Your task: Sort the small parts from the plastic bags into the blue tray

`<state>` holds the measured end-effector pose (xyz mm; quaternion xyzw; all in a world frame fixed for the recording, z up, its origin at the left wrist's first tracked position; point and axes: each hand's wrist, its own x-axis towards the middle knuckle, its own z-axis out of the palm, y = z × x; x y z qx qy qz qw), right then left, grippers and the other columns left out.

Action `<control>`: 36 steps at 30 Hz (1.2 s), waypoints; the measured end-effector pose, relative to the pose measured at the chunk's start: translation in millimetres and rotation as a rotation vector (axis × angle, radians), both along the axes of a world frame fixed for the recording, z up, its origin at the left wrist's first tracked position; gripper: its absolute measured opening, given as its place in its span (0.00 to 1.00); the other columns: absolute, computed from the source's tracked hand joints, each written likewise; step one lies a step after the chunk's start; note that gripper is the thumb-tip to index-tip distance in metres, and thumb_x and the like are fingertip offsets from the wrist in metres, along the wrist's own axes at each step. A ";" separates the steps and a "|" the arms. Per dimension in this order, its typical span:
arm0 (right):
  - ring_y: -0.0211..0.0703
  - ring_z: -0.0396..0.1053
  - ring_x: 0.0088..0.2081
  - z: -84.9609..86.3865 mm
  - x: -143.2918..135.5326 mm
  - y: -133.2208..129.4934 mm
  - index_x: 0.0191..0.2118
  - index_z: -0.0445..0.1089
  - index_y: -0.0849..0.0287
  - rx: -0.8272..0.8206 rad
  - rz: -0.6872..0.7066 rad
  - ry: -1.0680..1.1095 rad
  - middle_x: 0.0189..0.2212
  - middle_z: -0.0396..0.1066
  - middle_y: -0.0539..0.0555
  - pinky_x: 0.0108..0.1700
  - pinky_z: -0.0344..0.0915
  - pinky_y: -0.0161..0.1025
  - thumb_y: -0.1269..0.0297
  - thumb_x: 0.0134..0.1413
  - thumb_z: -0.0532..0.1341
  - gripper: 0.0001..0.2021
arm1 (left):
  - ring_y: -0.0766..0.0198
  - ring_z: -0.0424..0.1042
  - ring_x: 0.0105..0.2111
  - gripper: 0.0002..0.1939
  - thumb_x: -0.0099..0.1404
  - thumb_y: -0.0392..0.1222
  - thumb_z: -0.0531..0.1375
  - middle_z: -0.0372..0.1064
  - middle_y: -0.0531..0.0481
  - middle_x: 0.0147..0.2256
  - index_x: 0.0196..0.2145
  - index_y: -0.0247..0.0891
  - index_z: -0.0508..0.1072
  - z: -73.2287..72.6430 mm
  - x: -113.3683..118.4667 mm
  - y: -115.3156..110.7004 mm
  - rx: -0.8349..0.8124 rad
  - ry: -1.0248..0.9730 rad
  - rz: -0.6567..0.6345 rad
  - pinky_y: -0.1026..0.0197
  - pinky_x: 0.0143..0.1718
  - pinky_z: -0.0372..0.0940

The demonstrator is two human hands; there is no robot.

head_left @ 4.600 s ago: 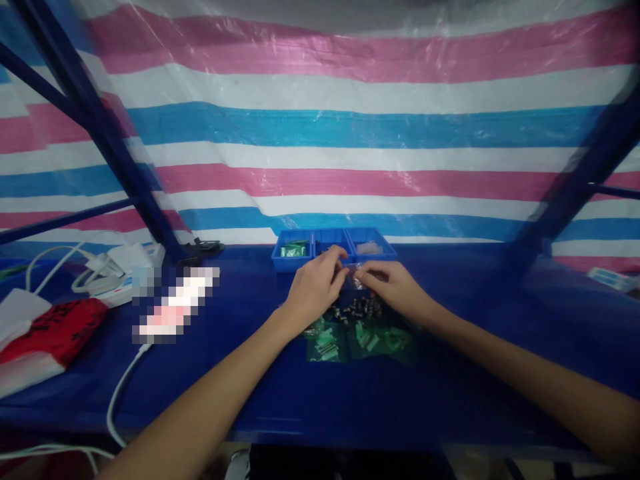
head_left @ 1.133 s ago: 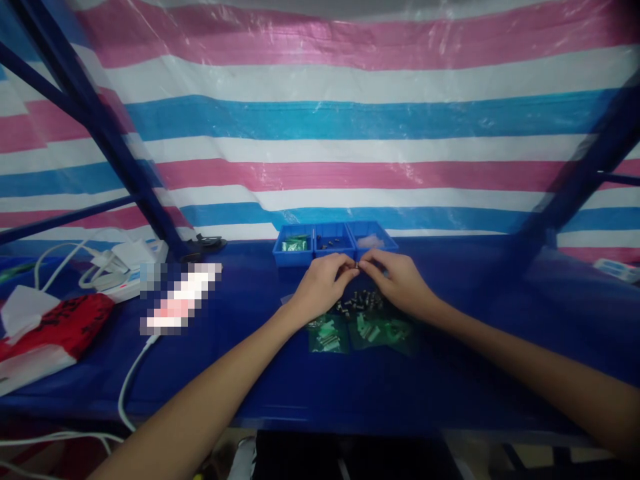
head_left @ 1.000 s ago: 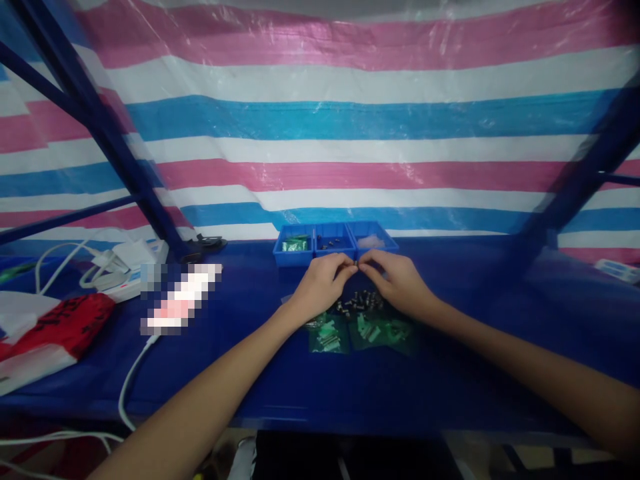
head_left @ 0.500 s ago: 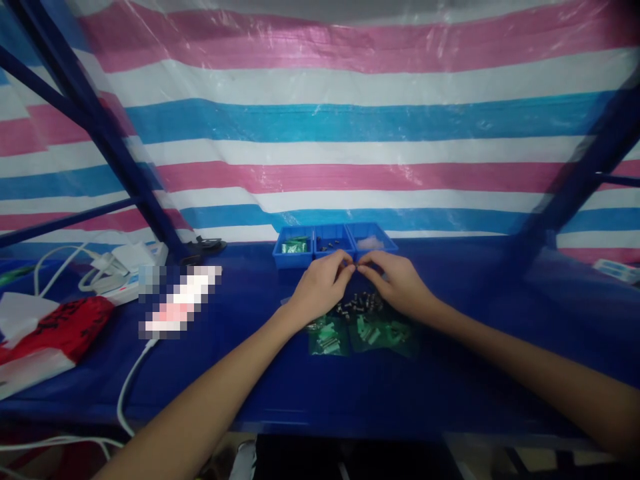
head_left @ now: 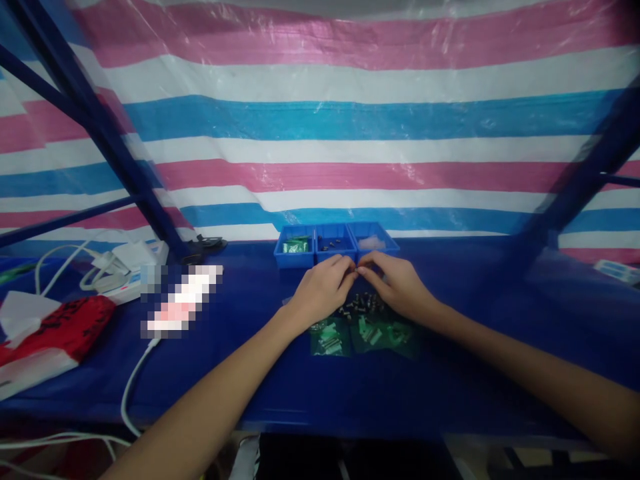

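**Fingertips meet over the screw pile**

Both hands pinch together at one spot: the left hand (head_left: 323, 288) and the right hand (head_left: 400, 287) bring thumb and forefinger tips to meet on a tiny dark part (head_left: 356, 271), too small and blurred to identify. Each hand looks closed on it from its own side, likely so one can steady the piece while the other works it. The part sits raised off the blue table (head_left: 450, 373), just in front of the blue trays (head_left: 336, 244) and above a heap of small dark screws (head_left: 361, 307). That heap lies right under the wrists, close to hand. Nearer the person, green bagged parts (head_left: 364, 335) lie flat in a row. The three trays stand side by side at the back, green pieces in the left one, pale ones in the right. Off to the left, a white power strip (head_left: 125, 267), white cable (head_left: 131, 387) and red-and-white bag (head_left: 47, 333) stay well apart. A striped tarp (head_left: 320, 120) hangs behind.
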<state>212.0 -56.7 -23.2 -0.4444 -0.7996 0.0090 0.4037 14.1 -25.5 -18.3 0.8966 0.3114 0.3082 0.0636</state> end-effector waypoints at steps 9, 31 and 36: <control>0.44 0.75 0.38 -2.9 3.7 2.3 0.43 0.72 0.57 0.004 0.051 -0.051 0.38 0.78 0.54 0.41 0.68 0.39 0.67 0.67 0.59 0.05 | 0.60 0.72 0.40 0.07 0.76 0.42 0.53 0.70 0.50 0.41 0.43 0.38 0.68 -1.4 -1.1 1.5 0.013 0.062 0.030 0.59 0.38 0.66; 0.55 0.68 0.51 21.8 0.8 66.2 0.50 0.72 0.61 0.239 0.038 -0.298 0.47 0.74 0.62 0.54 0.68 0.54 0.65 0.69 0.54 0.12 | 0.59 0.74 0.39 0.10 0.75 0.39 0.52 0.72 0.48 0.40 0.45 0.37 0.72 30.4 -28.9 18.7 0.105 0.226 0.165 0.58 0.38 0.67; 0.49 0.73 0.47 82.4 25.2 -12.3 0.51 0.71 0.57 0.318 -0.031 -0.223 0.45 0.76 0.58 0.48 0.71 0.47 0.64 0.69 0.56 0.10 | 0.64 0.74 0.35 0.10 0.74 0.43 0.55 0.75 0.52 0.38 0.46 0.41 0.74 91.4 -61.1 -42.7 0.091 -0.093 0.194 0.62 0.37 0.67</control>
